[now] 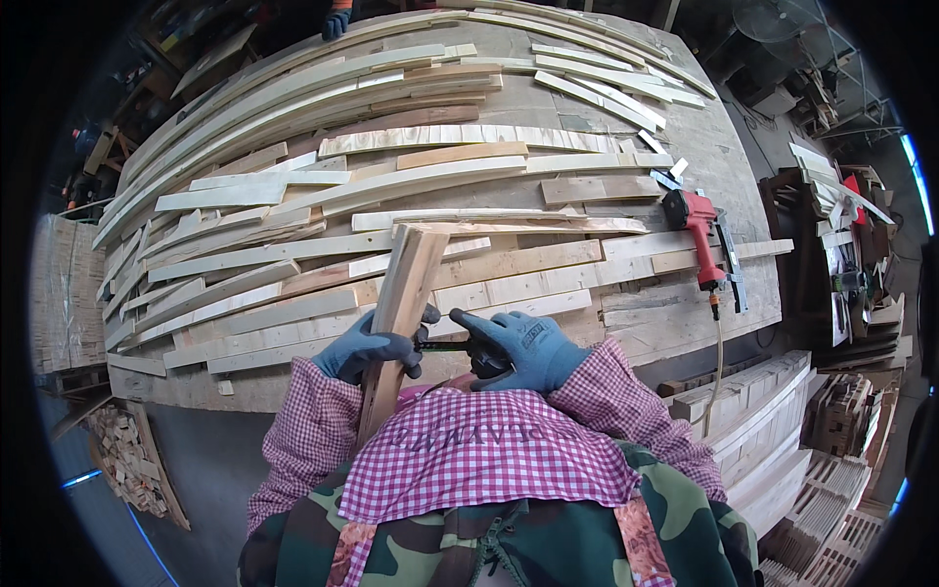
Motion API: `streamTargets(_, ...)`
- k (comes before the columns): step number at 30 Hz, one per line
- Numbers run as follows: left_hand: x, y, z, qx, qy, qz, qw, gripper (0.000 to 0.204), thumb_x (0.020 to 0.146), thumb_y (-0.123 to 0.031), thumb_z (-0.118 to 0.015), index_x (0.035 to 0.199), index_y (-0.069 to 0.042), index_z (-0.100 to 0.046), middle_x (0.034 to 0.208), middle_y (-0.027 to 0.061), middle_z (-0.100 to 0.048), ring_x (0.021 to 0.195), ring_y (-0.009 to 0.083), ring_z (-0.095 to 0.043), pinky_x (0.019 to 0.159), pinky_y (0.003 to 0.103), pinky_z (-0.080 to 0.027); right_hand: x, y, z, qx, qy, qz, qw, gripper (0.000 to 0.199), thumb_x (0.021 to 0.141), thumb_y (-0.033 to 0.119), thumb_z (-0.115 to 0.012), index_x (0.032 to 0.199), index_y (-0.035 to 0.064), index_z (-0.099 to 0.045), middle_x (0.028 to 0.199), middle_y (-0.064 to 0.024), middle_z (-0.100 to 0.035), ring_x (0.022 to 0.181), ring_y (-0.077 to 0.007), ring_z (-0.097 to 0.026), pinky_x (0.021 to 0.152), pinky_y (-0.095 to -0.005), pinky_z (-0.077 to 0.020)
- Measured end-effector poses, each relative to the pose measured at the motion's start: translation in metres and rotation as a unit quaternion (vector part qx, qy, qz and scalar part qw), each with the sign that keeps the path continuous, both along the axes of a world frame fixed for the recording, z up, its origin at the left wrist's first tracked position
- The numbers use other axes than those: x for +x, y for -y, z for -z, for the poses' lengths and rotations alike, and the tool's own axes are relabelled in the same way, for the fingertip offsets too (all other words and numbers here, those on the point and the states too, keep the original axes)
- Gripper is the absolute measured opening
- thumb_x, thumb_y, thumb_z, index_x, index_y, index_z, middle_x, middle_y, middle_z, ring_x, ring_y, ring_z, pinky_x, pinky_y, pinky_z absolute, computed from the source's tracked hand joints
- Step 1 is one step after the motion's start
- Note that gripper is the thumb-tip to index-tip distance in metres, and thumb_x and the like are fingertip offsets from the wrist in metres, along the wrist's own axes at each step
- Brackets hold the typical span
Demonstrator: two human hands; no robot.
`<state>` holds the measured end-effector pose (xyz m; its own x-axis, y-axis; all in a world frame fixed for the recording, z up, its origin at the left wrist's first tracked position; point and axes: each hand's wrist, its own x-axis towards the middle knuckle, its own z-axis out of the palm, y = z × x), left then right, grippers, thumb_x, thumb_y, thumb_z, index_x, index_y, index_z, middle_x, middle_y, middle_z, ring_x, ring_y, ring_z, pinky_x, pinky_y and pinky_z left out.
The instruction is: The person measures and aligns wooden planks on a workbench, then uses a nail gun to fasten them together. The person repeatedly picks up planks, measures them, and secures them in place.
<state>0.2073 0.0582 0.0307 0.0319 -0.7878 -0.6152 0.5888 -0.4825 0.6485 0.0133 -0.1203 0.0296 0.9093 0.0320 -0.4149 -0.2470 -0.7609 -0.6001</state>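
Note:
My left hand (357, 350), in a blue-grey work glove, is wrapped round a short, thick wooden board (403, 284) held upright and slightly tilted in front of my chest. My right hand (533, 350), gloved the same way, is closed on a small black tool (486, 360). A narrow dark strip runs from that tool toward the board's right side and my left fingertips. The glove partly hides the tool, so its exact kind cannot be told. Beyond both hands, loose wooden strips (518, 286) lie across the worktable (675, 333).
A red nail gun (699, 235) with a hose lies on the table's right side. Stacked boards (753, 401) stand at the lower right. A crate of wood offcuts (132, 460) is at the lower left. Another person's gloved hand (335, 23) rests at the far edge.

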Motion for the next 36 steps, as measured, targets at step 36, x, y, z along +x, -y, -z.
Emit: streamTargets(36, -0.013, -0.002, -0.002, 0.011, 0.183, -0.122, 0.975, 0.052, 0.076, -0.019, -0.072, 0.117, 0.002, -0.048, 0.084, 0.0077, -0.055, 0.068, 0.0166, -0.059, 0.06, 0.028, -0.052, 0.007, 0.034, -0.058, -0.12, 0.12, 0.041, 0.985, 0.063, 0.069, 0.043, -0.072, 0.122, 0.0155, -0.053, 0.087, -0.0089, -0.057, 0.076, -0.0231, -0.061, 0.068, -0.0357, -0.0509)
